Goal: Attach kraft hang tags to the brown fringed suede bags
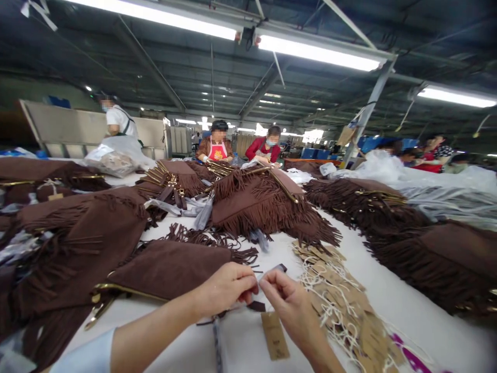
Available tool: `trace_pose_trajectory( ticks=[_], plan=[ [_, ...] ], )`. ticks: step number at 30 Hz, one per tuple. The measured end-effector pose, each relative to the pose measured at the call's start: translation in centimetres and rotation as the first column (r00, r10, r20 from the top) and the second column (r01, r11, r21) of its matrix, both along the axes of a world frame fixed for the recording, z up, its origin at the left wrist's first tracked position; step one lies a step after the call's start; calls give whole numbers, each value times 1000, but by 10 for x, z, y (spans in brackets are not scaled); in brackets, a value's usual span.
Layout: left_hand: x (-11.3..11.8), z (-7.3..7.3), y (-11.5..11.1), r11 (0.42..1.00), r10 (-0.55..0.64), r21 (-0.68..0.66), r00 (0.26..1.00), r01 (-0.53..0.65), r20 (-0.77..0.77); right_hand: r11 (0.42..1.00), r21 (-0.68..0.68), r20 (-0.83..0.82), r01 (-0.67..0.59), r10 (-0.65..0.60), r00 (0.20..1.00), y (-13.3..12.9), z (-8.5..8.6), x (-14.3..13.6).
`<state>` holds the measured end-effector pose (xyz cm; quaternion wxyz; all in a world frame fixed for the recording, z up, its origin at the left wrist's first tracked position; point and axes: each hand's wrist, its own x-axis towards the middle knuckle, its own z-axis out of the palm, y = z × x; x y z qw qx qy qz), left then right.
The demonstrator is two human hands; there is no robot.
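Pinching something thin (259,277) (too small to name), left hand (227,290) and right hand (292,299) near one separate brown tag (275,335).

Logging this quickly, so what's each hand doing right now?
Left hand: fingers pinched together, their grip too blurred to tell.
Right hand: thumb and finger pinched, a tag hanging just below; what they grip is unclear.
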<state>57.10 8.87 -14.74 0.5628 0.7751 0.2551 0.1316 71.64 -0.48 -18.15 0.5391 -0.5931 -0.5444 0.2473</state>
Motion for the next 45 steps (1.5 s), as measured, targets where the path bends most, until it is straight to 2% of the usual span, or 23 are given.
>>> trace_pose_trajectory(
  ticks=[2,6,9,11,13,14,16,17,18,20,21,22,23,25,27,29,31,34,37,39,41,45],
  plan=[
    [1,-4,6,995,23,-93,999,-20,31,1000,1,-2,-12,12,1000,-1,3,1],
    [-2,0,14,988,76,-138,997,-71,32,998,-25,-94,-49,47,994,0,6,-1],
    [-3,2,15,979,91,-184,995,-82,39,993,-78,-181,-92,77,980,3,-1,-4],
    [-5,2,15,990,88,-114,996,-86,13,991,-100,-217,-93,69,974,5,-7,-6],
    [-10,2,14,985,75,157,995,-64,-65,992,-104,-232,-70,44,972,6,-10,-6],
    [-13,2,13,940,68,340,991,-25,-117,992,-108,-233,-61,34,972,5,-9,-5],
    [-19,0,9,769,68,631,967,107,-247,992,-119,-229,-45,17,973,4,-5,-2],
    [-21,-2,8,688,78,703,944,182,-321,991,-128,-231,-45,14,973,3,-2,-1],
    [-23,-5,6,633,97,735,917,242,-386,989,-138,-237,-50,16,971,1,1,0],
    [-22,-12,5,598,131,741,875,305,-466,984,-159,-251,-83,41,967,-1,5,0],
    [-21,-16,6,614,132,730,873,299,-469,978,-170,-256,-117,71,964,-3,6,0],
    [-19,-19,8,668,121,699,890,254,-439,971,-179,-254,-159,111,961,-4,4,-2],
    [-17,-23,12,748,105,637,915,186,-390,961,-184,-245,-206,158,957,-5,2,-4],
    [-15,-27,21,899,97,437,956,35,-275,938,-200,-208,-284,243,948,-6,-6,-8],
    [-16,-30,32,961,129,267,969,-70,-212,926,-236,-152,-295,264,952,-5,-15,-13],
    [-20,-33,40,978,166,160,970,-138,-178,936,-264,-92,-234,217,972,-2,-24,-17],
    [-24,-35,46,976,215,-24,971,-218,-108,957,-249,-38,-146,141,989,2,-32,-19],
    [-28,-38,48,927,269,-266,963,-264,-19,979,-197,14,-56,60,998,9,-38,-20],
    [-28,-38,47,888,272,-387,962,-249,6,986,-167,45,-8,15,999,15,-40,-22],
    [-28,-39,47,869,274,-433,962,-240,18,989,-149,68,2,8,998,18,-38,-24],
    [-28,-40,46,873,266,-430,964,-230,24,990,-137,81,-15,26,996,21,-36,-25],
    [-29,-43,47,886,240,-416,970,-206,30,982,-146,14,-117,120,993,22,-32,-24]
  ],
)
